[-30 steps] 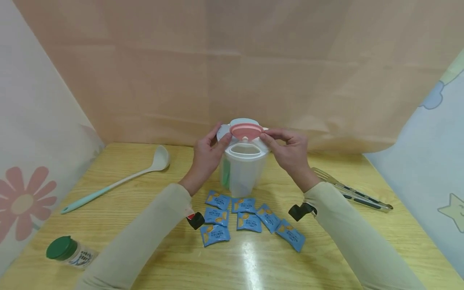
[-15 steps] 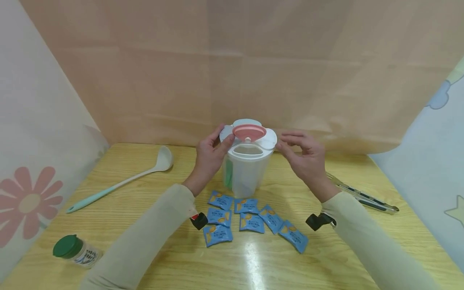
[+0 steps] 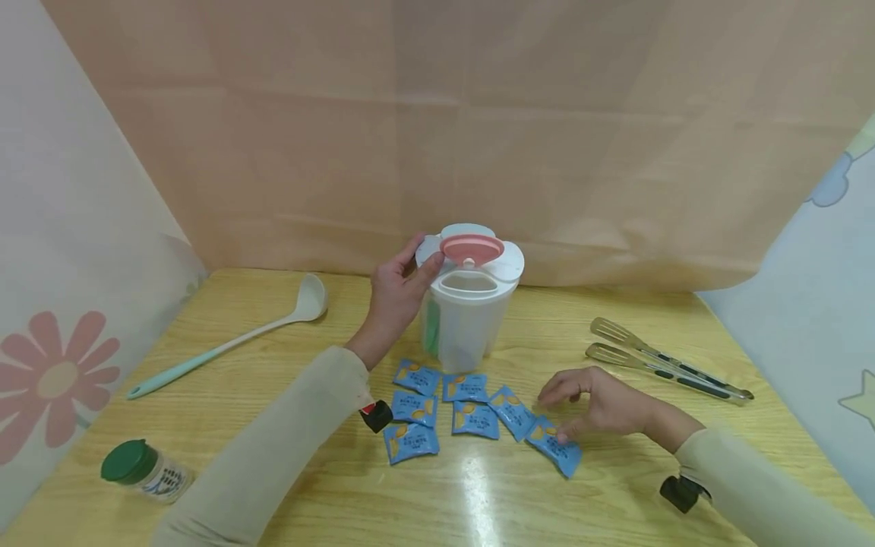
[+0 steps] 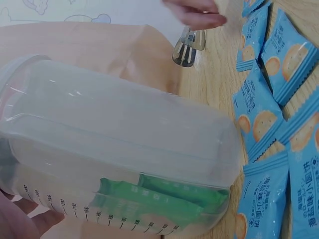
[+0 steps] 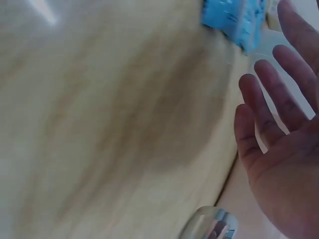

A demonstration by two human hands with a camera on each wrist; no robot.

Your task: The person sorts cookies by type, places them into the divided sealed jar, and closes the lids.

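Observation:
A translucent white container [image 3: 465, 330] stands at the table's middle back, its pink flip lid [image 3: 472, 248] raised over an opening. My left hand [image 3: 399, 289] grips the container's upper left side, thumb at the lid's rim. Green packets [image 4: 159, 199] lie inside the container [image 4: 114, 144] in the left wrist view. Several blue snack packets [image 3: 454, 414] are spread in front of it. My right hand [image 3: 595, 403] hovers low over the rightmost blue packet [image 3: 555, 450], fingers loosely spread and thumb near it. The right wrist view shows that open palm [image 5: 284, 149] and a blue packet [image 5: 234, 17].
A pale ladle with a teal handle [image 3: 225, 342] lies at the left. A green-capped spice jar [image 3: 137, 471] lies on its side at the front left. Metal tongs [image 3: 656, 361] rest at the right. Paper walls close in the wooden table [image 3: 273, 501].
My right hand left the container's lid and came down toward me to the rightmost blue packet. The left hand stays on the container.

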